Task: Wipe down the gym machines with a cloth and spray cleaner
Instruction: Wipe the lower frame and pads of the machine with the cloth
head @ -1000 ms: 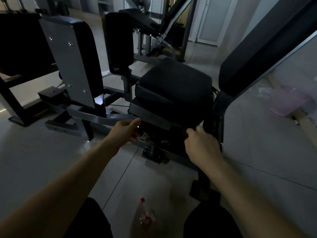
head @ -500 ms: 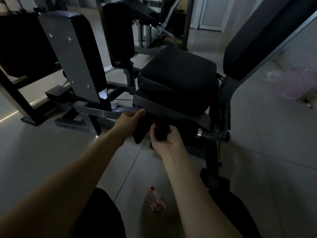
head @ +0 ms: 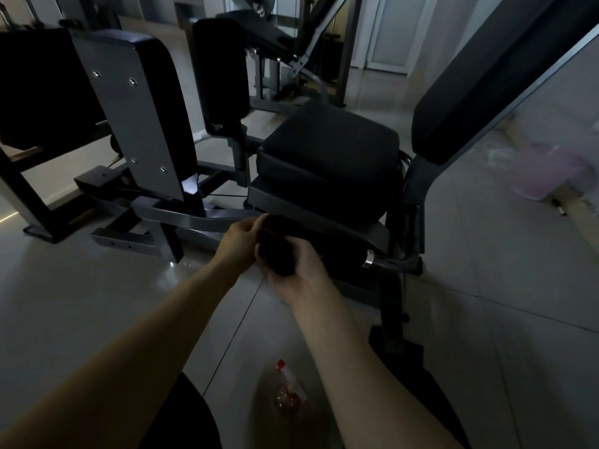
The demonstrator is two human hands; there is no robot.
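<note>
Both hands meet just under the front edge of the machine's seat pad (head: pixel 327 150), closed on one dark cloth (head: pixel 278 251). The right hand (head: pixel 299 273) cups the wad from below with fingers curled up around it. The left hand (head: pixel 241 236) pinches its upper end from the other side. The light is poor and the cloth is as black as the upholstery, so I cannot tell whether it is simply bunched or wrapped over the near end of the black grip handle (head: pixel 337 246), which runs off to a chrome collar (head: pixel 368 254) at the frame.

The cloth looks soft, limp and very light. It will take whatever shape it is squeezed into, so I would take it as a wad in the palm, not by a corner, to put pressure through it. If damp, it should drag on vinyl and slide on painted steel.

The spray bottle (head: pixel 289 388) lies on the tiled floor (head: pixel 486 286) between the person's knees, well apart from both hands, its red nozzle pointing away. It seems to be clear, thin plastic, light and possibly slick. The neck under the trigger is the sure place to grasp it.

Farther out stand the sloping backrest (head: pixel 479 79), a tall leg pad (head: pixel 146 118) on its grey bracket, and a pale pink basin (head: pixel 547 175) on the floor.
</note>
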